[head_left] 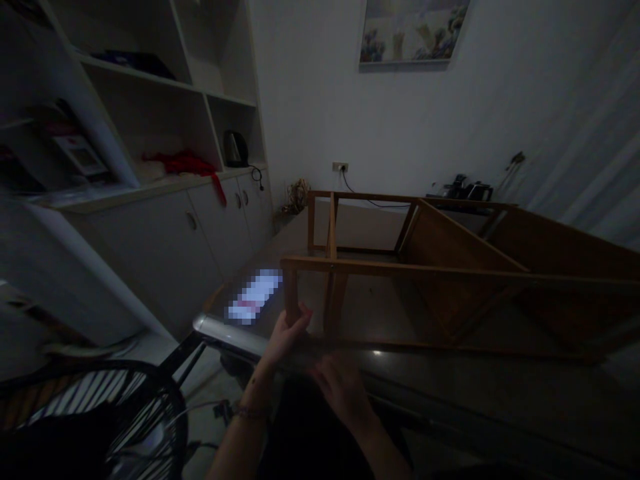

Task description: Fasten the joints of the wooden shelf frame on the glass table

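Observation:
A wooden furniture frame (400, 267) lies on its side on a dark glass-topped table (450, 380). My left hand (286, 333) is wrapped round the frame's near left leg (291, 293). My right hand (340, 387) rests at the table's near edge just below the frame, knuckles up. Its fingers are dim and blurred, and I cannot tell whether they hold anything.
A lit, blurred patch (255, 297) shows on the table's left corner. White cabinets and shelves (165, 220) with a kettle (235, 148) and red cloth (185, 163) line the left wall. A black wire chair (100, 413) stands at lower left. A picture (410, 30) hangs on the far wall.

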Demonstrator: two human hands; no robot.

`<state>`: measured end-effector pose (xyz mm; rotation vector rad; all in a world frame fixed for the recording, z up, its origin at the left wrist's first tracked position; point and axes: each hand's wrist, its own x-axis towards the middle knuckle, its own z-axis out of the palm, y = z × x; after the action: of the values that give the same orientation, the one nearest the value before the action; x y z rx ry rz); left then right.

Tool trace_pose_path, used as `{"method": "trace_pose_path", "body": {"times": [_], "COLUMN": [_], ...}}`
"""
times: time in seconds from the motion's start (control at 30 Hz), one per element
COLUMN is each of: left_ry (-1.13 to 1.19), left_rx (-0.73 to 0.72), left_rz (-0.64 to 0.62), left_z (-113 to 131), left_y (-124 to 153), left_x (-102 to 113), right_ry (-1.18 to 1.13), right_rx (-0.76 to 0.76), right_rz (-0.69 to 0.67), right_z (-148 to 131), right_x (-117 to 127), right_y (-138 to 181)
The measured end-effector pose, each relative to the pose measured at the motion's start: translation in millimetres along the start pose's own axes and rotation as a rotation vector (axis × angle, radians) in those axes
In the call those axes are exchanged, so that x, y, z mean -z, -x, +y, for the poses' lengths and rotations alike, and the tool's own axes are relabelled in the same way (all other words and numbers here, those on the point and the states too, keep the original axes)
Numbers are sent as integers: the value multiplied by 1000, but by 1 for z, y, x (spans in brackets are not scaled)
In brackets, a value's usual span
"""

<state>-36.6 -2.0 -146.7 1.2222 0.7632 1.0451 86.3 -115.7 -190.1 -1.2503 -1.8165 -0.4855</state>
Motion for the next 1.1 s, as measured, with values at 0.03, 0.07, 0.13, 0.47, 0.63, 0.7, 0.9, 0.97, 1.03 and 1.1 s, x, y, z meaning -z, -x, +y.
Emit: {"method": "trace_pose_path", "body": {"times": [0.03, 0.07, 0.13, 0.47, 0.63, 0.7, 0.9, 0.97, 1.03, 1.1], "left_ry": [-3, -7, -20, -12, 2, 9, -1, 3, 12, 23], "left_rx": [3, 1, -13, -6, -31, -12, 1, -15, -19, -16], "left_rz": [1, 4, 10, 24, -18, -1, 40, 20, 9, 2], "left_z": [-1, -1, -3, -1, -5, -5, -5, -5, -6, -7], "left_y": [0, 0, -1, -1, -2, -2, -1, -2, -2, -1], "left_x": [0, 1, 1, 1, 2, 2, 1, 1, 2, 1], "right_ry": [6, 12, 25, 69, 18, -6, -77, -82, -86, -99], "right_rx": [-11, -17, -20, -64, -68, -55, -37, -81, -109, -127], "right_rz": [18, 33, 51, 52, -72, -145, -386, -385, -377, -375], "right_z": [-1, -2, -3, -3, -4, -1, 10, 12, 12, 10], "right_x": [-1, -1, -2, -10, 2, 11, 28, 29, 27, 25], "right_y": [1, 2, 4, 9, -2, -8, -17, -16, -13, -10]}}
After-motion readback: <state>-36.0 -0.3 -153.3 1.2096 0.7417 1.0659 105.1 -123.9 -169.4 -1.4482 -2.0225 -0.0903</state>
